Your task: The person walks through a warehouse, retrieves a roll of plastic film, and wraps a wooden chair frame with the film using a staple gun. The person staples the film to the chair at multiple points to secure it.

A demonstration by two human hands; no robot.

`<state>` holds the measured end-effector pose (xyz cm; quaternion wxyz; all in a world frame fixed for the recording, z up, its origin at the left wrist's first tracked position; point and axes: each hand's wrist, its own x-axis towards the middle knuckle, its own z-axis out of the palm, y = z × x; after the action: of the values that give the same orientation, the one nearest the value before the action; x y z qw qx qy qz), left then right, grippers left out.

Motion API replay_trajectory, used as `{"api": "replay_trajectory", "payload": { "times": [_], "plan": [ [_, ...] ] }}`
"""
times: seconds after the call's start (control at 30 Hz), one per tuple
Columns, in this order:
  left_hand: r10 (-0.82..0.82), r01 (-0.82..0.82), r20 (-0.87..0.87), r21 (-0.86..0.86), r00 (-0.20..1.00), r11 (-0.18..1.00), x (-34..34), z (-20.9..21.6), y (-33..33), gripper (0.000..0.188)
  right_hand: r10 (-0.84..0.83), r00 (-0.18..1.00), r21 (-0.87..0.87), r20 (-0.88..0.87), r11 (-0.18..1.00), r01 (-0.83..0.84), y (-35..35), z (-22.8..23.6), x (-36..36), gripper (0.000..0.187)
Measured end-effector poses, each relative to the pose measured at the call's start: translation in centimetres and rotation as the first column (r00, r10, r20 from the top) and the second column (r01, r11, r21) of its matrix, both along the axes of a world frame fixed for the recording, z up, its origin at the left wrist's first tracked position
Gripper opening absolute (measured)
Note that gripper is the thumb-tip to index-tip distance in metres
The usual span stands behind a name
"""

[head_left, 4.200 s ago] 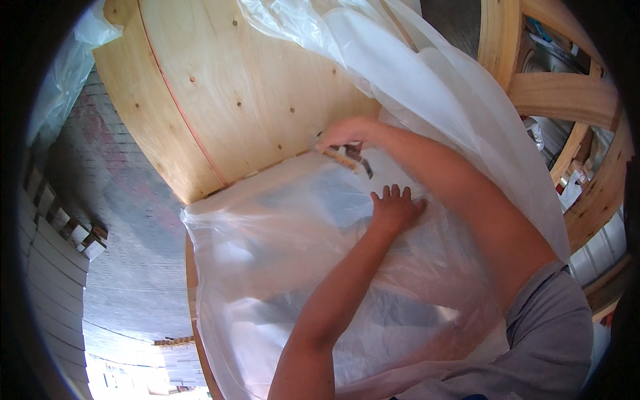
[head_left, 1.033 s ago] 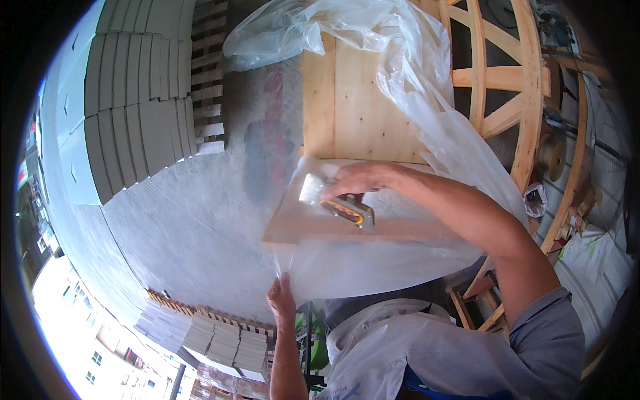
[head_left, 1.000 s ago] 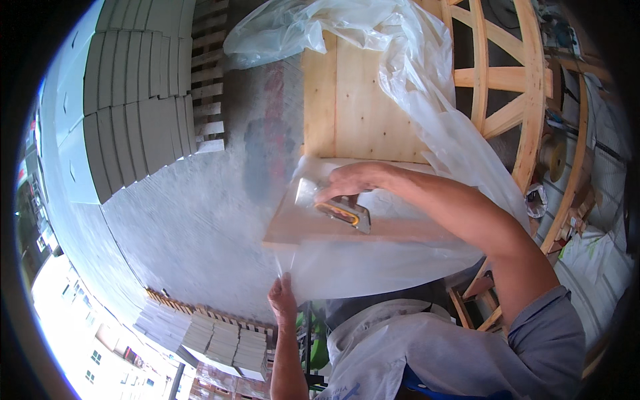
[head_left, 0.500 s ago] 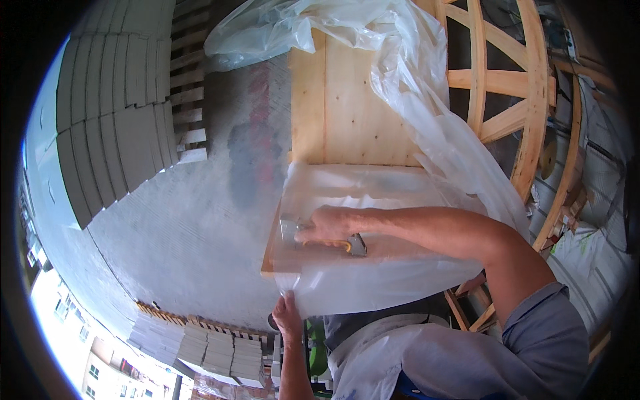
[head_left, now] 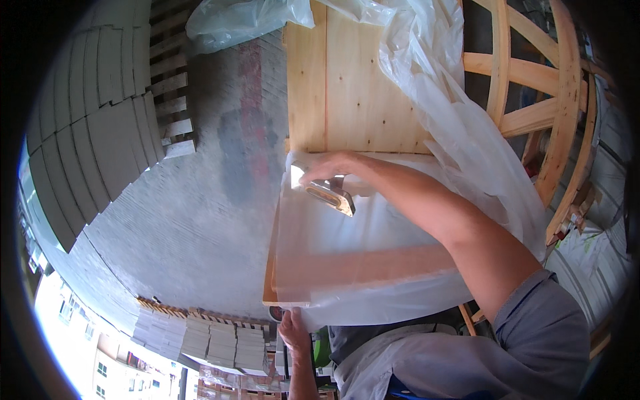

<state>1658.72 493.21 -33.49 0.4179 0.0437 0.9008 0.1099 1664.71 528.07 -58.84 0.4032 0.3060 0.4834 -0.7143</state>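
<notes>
A translucent plastic sheet (head_left: 373,220) lies over the near part of a wooden frame (head_left: 269,283), whose reddish-brown board shows through it. My right hand (head_left: 328,167) is wrapped round a metal staple gun (head_left: 333,198), held over the far left corner of the covered part. My left hand (head_left: 293,330) is closed on the sheet's edge at the near left corner, just below the frame. Farther off, a bare plywood panel (head_left: 353,87) adjoins the covered part. A bunched length of the same plastic runs along the panel's right side.
Stacks of grey boards (head_left: 100,127) stand on wooden pallets (head_left: 175,127) at the left. More stacked boards (head_left: 220,343) are at the near left. Curved timber frames (head_left: 563,120) stand at the right. Concrete floor (head_left: 173,233) lies left of the frame.
My right hand has moved the staple gun away from me, from the near left part of the sheet to its far left corner. The view has shifted slightly. My left hand still grips the sheet.
</notes>
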Motion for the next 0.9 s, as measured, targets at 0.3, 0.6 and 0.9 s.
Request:
{"api": "replay_trajectory", "payload": {
  "times": [0.3, 0.6, 0.9],
  "plan": [
    [0.078, -0.082, 0.085, 0.049, 0.993, 0.995, 0.1, -0.5, 0.2, 0.03, 0.073, 0.996, 0.292, 0.046, 0.953, -0.083, -4.5, -3.1, -1.2, 0.064],
    [0.104, -0.103, -0.005, 0.117, 0.995, 0.988, -0.8, -0.8, -0.5, 0.017, -0.58, 0.798, 0.445, 0.162, 0.765, 0.465, 2.0, 2.4, 12.9, 0.053],
    [-0.539, 0.53, -0.15, 0.518, 0.829, 0.671, 9.6, 6.8, 13.2, 0.02, -0.242, 0.851, 0.58, 0.465, 0.81, -0.086, 6.0, 13.3, 39.0, 0.057]
  ]
}}
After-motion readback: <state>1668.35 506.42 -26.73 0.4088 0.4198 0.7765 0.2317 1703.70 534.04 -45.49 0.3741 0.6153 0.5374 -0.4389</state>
